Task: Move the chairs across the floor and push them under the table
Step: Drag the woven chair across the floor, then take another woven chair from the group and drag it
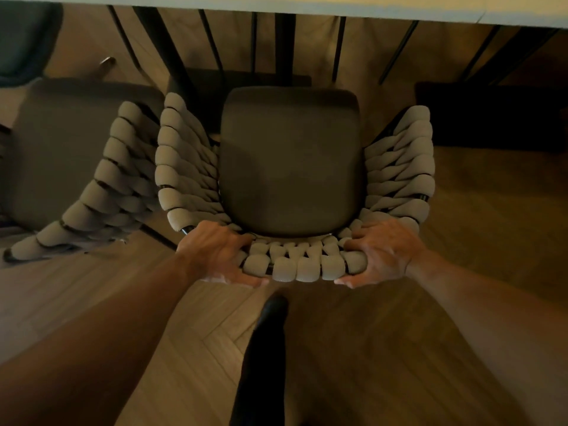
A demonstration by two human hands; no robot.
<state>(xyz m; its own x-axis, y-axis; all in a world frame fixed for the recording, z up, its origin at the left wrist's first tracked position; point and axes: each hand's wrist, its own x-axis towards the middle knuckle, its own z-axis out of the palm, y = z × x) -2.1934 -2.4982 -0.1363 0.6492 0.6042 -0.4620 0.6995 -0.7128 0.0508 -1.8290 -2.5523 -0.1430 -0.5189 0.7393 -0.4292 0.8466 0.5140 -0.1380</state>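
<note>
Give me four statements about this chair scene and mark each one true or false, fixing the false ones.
1. The left hand and the right hand both grip the woven backrest of the middle chair. True.
2. The middle chair's seat is pushed fully under the table. False: the whole seat cushion shows on the near side of the table's edge.
3. A second chair with the same woven sides stands to the left of the middle chair. True.
4. The floor is carpeted. False: it is wood laid in a herringbone pattern.
</note>
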